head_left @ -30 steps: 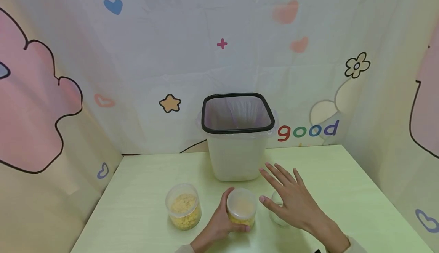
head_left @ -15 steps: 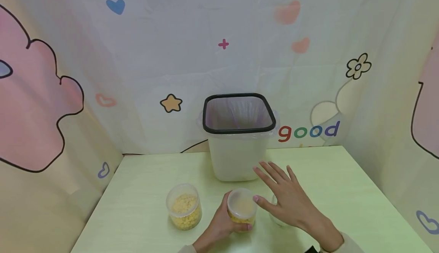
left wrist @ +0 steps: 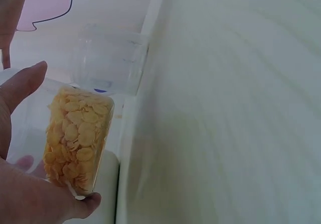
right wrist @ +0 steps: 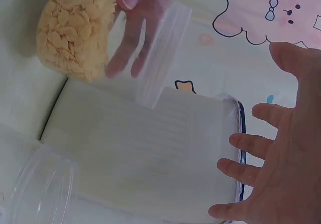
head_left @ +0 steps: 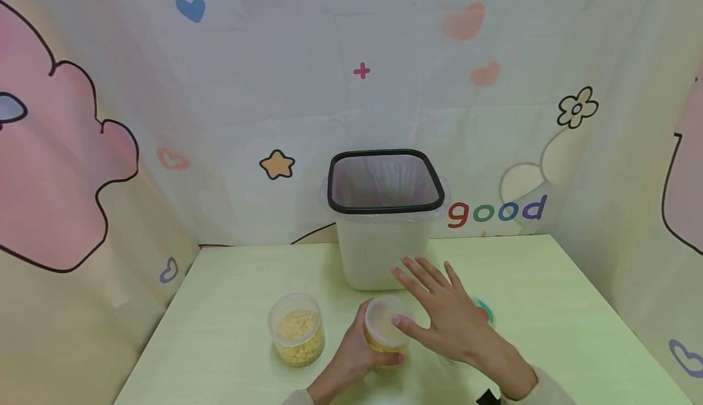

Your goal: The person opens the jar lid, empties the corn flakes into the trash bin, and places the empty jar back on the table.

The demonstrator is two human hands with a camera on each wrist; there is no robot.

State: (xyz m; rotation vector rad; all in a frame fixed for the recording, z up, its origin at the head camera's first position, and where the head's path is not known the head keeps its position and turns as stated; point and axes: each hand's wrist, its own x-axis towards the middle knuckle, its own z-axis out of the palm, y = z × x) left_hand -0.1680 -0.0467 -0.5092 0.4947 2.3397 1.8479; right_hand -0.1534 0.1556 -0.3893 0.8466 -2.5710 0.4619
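My left hand [head_left: 357,347] grips a clear plastic jar [left wrist: 75,138] part filled with yellow flakes that look like cornflakes. A translucent white lid [right wrist: 163,56] tops this jar. Above it hovers my right hand [head_left: 445,313], fingers spread and holding nothing; its thumb overlaps the lid in the head view, but the right wrist view shows a gap. A second clear jar [head_left: 296,330] of yellow flakes stands to the left. Behind my right hand, another clear jar [right wrist: 45,184] is mostly hidden in the head view.
A white bin [head_left: 379,246] with a black rim and purple-tinted liner stands at the back of the pale green table [head_left: 236,283]. A small teal and red patch [head_left: 483,310] shows beside my right hand. Printed cloth [head_left: 247,88] encloses the table's back and sides.
My right hand has moved left, over the jar that my left hand holds. That jar has tilted slightly. The teal and red patch has come into sight behind the right hand.
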